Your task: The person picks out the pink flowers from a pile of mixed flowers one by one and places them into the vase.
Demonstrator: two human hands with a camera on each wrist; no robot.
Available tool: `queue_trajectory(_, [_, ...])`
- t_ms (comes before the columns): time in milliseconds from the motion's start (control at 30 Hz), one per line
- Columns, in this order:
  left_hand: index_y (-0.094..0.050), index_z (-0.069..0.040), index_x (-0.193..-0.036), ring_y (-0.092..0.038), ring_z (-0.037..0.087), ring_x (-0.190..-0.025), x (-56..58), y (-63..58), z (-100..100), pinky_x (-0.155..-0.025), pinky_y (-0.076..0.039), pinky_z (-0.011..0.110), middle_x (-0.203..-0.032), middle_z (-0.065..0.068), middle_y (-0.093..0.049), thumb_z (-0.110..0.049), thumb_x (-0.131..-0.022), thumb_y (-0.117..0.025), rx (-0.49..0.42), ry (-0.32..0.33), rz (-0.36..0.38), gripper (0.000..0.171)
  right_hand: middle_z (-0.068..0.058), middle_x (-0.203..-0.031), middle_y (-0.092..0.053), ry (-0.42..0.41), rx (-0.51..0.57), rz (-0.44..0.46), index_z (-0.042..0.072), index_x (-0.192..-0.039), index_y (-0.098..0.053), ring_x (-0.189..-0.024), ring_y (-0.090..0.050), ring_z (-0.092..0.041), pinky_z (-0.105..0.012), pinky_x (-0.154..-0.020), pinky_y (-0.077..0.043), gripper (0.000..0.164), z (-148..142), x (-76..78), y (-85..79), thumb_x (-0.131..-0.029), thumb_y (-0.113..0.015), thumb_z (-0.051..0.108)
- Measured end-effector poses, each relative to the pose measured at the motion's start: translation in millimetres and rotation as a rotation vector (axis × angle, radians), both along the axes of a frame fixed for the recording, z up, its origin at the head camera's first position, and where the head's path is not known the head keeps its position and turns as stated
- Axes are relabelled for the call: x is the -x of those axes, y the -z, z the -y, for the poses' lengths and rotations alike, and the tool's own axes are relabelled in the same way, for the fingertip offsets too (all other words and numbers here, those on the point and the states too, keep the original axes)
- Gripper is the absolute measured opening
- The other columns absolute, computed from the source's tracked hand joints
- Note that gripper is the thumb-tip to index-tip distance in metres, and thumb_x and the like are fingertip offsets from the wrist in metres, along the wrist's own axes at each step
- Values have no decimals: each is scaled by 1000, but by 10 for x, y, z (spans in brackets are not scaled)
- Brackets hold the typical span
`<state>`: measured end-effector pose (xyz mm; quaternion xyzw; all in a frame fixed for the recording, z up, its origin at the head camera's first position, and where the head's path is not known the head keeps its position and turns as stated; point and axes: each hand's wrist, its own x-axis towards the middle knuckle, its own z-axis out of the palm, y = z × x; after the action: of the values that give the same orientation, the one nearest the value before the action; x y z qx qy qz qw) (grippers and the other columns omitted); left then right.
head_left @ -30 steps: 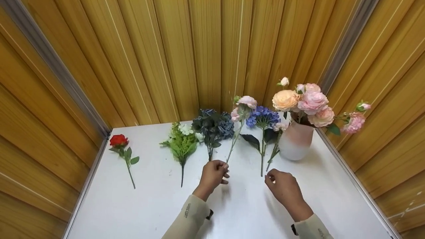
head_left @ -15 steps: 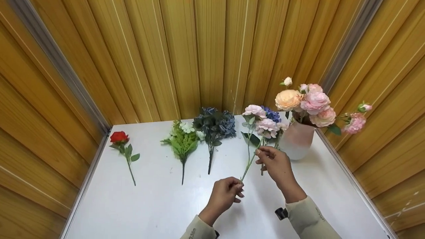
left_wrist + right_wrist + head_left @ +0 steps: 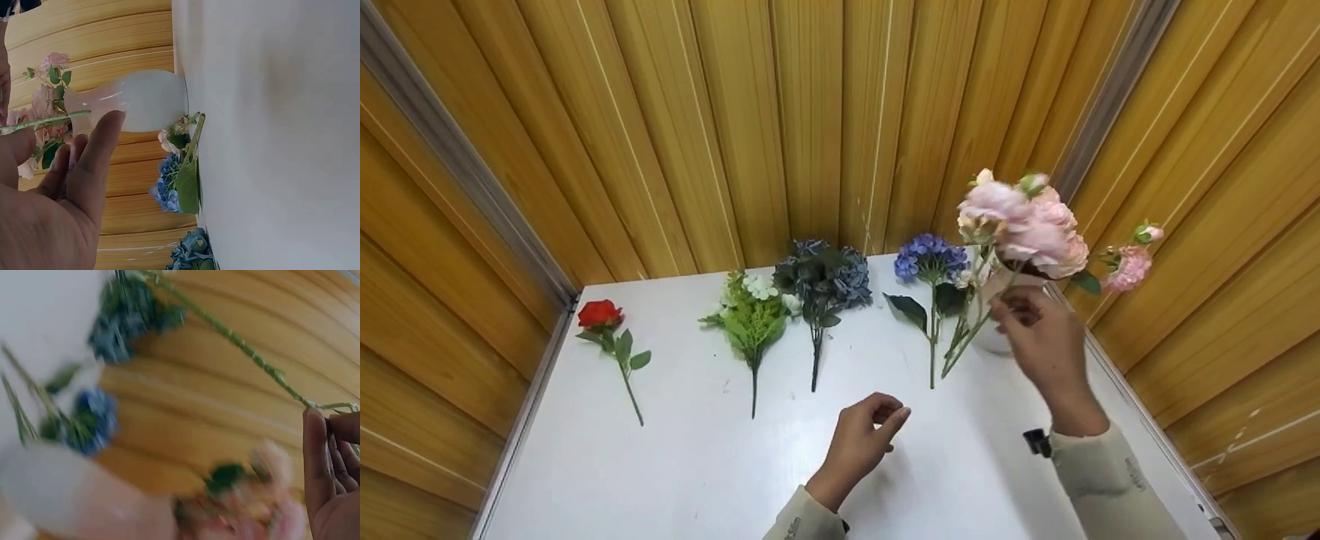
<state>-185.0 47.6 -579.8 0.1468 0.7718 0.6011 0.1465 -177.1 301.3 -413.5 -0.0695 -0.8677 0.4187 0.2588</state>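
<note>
My right hand (image 3: pixel 1054 356) pinches the green stem (image 3: pixel 239 340) of a pale pink flower, its blurred blooms (image 3: pixel 994 206) held up before the bouquet. Behind that hand stands the pink-and-white vase (image 3: pixel 149 101), upright and partly hidden in the head view. Peach and pink flowers (image 3: pixel 1130 268) fill it. The held stem's lower end points down and left, above the table. My left hand (image 3: pixel 859 442) is low over the table, fingers loosely bent and holding nothing. In the left wrist view the stem's tip passes just beyond its thumb and fingers.
Left of the vase lie a blue hydrangea (image 3: pixel 931 257) and a small pale flower (image 3: pixel 962 279). Farther left are a dark blue bunch (image 3: pixel 821 281), a green-and-white sprig (image 3: pixel 754 319) and a red rose (image 3: pixel 600 315). Wood-patterned walls (image 3: pixel 802 135) enclose the white table (image 3: pixel 690 465).
My right hand took the pink flower's stem higher up, then carried it right and up to the vase. My left hand let go of the stem after moving right.
</note>
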Motion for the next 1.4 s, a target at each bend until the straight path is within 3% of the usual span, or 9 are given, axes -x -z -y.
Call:
queue_trajectory(133, [-78,-13,-121,-74,10,-99,4,20,28,-70,-67,23,-111,6,-80,-32,-114,-72,-11,-33,12,21,-23,-98,-84,169,-127,-262,-4,-109,-82,-76,-60,24,-1,-72,-48,21,-300,51,-385,-107,-81,17])
queue_trajectory(233, [-78,-13,-120,-75,14,-98,-4,43,39,-69,-67,23,-111,9,-80,-29,-114,-71,-20,-42,25,18,-24,-102,-84,247,-137,-355,-6,-109,-82,-80,-59,28,1,-77,-46,23,-450,96,-574,-108,-79,17])
queue_trajectory(367, [-78,-13,-119,-75,14,-98,-13,55,50,-68,-67,24,-107,2,-79,-29,-114,-72,-27,-50,22,18,-25,-110,-84,272,-154,-374,-9,-114,-80,-86,-58,29,3,-81,-46,25,-577,172,-646,-110,-76,16])
queue_trajectory(533, [-78,-14,-118,-75,16,-99,-15,64,82,-68,-67,24,-105,-2,-78,-27,-115,-71,-27,-67,23,16,-27,-107,-84,282,-186,-339,-8,-114,-81,-82,-53,32,5,-77,-41,26,-676,340,-473,-109,-76,17])
queue_trajectory(633, [-78,-13,-118,-76,19,-99,-9,80,102,-68,-67,25,-104,-3,-78,-26,-115,-70,-30,-75,29,15,-28,-104,-83,289,-198,-326,-9,-110,-82,-80,-61,19,4,-76,-39,24,-704,432,-335,-108,-76,14])
queue_trajectory(800, [-77,-12,-117,-75,16,-97,10,114,144,-67,-68,25,-106,3,-79,-23,-115,-69,-36,-85,40,13,-31,-103,-83,285,-228,-305,-11,-111,-82,-88,-82,-39,1,-78,-34,23,-716,551,-158,-108,-75,10])
queue_trajectory(900, [-77,-12,-118,-75,15,-97,17,135,168,-67,-68,25,-111,10,-80,-21,-115,-69,-32,-89,43,13,-33,-104,-83,291,-245,-280,-12,-114,-82,-93,-82,-50,-13,-80,-47,25,-702,611,-89,-109,-74,11])
queue_trajectory(1100, [-77,-12,-118,-77,28,-103,27,174,174,-68,-69,28,-108,6,-79,-23,-115,-68,-35,-91,51,14,-35,-112,-81,298,-252,-236,-12,-122,-80,-99,-79,-55,-67,-89,-62,30,-684,679,-1,-113,-70,15])
queue_trajectory(1400, [-77,-12,-117,-77,29,-104,35,213,190,-67,-68,27,-114,16,-80,-21,-115,-68,-22,-109,69,12,-39,-113,-79,310,-312,-322,-17,-122,-75,-97,-75,-60,-72,-85,-61,27,-689,658,-77,-115,-64,7])
